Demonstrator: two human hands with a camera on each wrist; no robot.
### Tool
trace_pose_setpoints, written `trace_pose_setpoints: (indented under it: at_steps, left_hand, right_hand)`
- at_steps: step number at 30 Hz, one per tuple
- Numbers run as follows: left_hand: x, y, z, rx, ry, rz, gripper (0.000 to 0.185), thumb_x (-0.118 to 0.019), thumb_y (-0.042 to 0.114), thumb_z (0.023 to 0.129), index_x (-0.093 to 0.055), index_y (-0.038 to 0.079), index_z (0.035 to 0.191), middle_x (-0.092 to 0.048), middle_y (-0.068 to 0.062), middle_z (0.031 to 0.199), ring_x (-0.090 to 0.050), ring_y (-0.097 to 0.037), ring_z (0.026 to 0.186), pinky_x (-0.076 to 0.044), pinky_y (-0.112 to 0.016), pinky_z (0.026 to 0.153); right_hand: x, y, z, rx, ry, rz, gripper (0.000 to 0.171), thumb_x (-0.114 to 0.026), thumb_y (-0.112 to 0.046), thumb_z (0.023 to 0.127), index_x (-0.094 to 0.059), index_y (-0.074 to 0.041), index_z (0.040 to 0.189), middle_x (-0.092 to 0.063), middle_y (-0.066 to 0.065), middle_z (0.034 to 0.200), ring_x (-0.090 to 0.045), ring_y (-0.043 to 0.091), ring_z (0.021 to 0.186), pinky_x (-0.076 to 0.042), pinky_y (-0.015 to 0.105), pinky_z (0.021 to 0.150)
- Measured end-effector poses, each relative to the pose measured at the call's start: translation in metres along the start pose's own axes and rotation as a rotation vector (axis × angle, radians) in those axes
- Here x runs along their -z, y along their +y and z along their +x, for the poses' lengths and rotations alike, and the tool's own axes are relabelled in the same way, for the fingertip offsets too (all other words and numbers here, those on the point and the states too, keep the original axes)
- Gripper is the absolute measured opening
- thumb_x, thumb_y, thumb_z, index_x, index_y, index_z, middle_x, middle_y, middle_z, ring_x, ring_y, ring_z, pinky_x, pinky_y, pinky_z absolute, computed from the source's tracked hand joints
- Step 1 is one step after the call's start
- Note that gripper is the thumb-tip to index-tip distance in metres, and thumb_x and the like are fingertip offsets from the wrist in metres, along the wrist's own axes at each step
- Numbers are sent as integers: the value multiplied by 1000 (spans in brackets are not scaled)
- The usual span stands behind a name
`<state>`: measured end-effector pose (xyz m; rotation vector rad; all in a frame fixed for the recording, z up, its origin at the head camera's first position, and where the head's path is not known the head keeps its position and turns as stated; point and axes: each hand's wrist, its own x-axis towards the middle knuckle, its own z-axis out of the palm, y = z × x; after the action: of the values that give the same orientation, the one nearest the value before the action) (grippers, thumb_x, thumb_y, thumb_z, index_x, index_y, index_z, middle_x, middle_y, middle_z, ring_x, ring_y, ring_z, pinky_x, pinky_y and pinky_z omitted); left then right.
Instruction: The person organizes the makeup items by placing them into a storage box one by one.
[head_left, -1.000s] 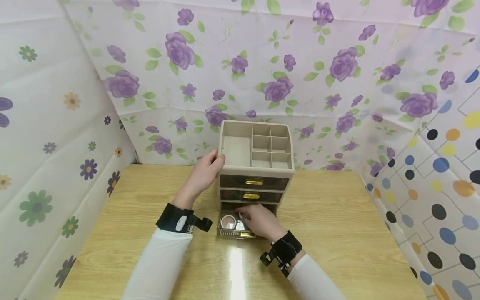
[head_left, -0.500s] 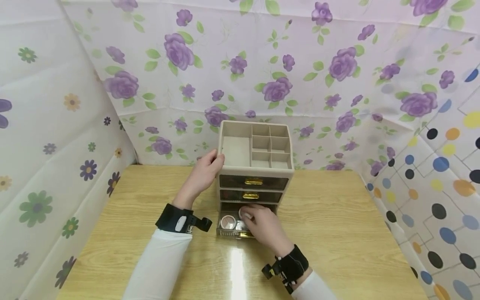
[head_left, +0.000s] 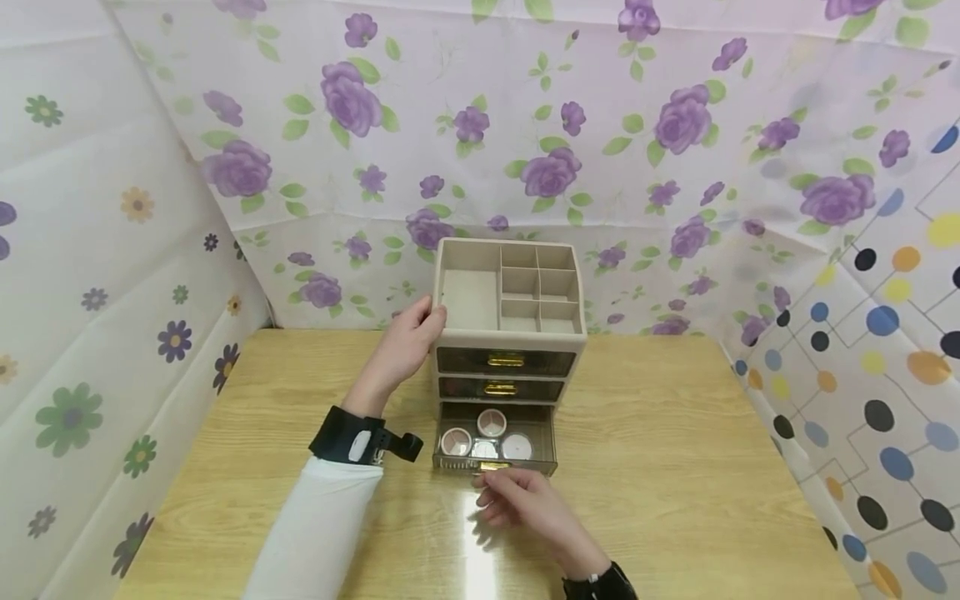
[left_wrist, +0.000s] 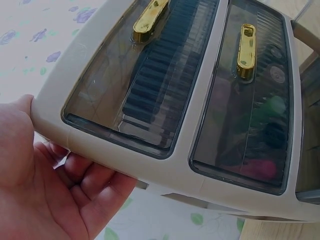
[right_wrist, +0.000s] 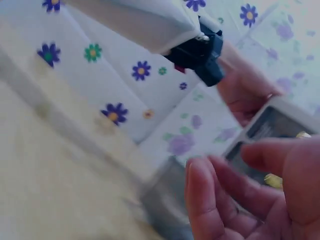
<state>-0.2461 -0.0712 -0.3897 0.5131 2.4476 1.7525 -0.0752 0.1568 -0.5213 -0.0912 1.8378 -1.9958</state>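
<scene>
A beige desktop drawer organizer [head_left: 468, 340] stands on the table, with an open compartment top and dark see-through drawers with gold handles. My left hand [head_left: 405, 346] grips its upper left edge; in the left wrist view the fingers [left_wrist: 95, 182] curl against its side. The bottom drawer [head_left: 536, 421] is pulled out. Inside lie a pinkish three-part round compact [head_left: 456, 442], a similar compact [head_left: 491, 422], a pale round case [head_left: 517, 447] and a small clear square item [head_left: 484, 450]. Just in front of the drawer's gold handle [head_left: 495, 467] is my right hand [head_left: 528, 504], loosely bent and holding nothing.
The wooden table [head_left: 660, 467] extends to both sides and in front of the organizer. Behind it hangs a purple-flowered cloth [head_left: 551, 172]. Patterned cloths also line the left and right sides. Dim items show through the middle drawer [left_wrist: 250, 110].
My right hand has come out of the bottom drawer, moving toward me, leaving the far compact and the pale case uncovered in it. The left hand keeps its hold on the organizer.
</scene>
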Motion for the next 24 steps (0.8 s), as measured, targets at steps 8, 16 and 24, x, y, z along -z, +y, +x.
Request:
trace_pose_setpoints:
  at_steps: [8, 16, 24]
  left_hand:
    - [1, 0, -2, 28, -21, -44, 49, -43, 48, 114, -56, 14, 147, -56, -16, 147, -57, -33, 123, -47, -52, 97]
    - [5, 3, 3, 19, -16, -18, 43, -42, 44, 115, -58, 11, 139, -58, -17, 131, -55, -33, 110, -43, -49, 90]
    - [8, 0, 10, 26, -39, -10, 34, -40, 40, 116, -52, 9, 115, -39, -13, 91, -40, -30, 81, -34, -44, 76]
  right_hand:
    - [-5, 35, 11, -133, 57, 287, 59, -60, -40, 110, -59, 10, 140, -73, 19, 116, -75, 25, 99, -61, 39, 91]
    - [-7, 43, 28, -76, 172, 318, 52, -64, -36, 109, -61, 11, 132, -72, 19, 116, -75, 21, 98, -60, 36, 93]
    - [-4, 41, 41, -30, 198, 288, 45, -57, -29, 112, -62, 13, 128, -71, 18, 114, -74, 19, 97, -59, 34, 93]
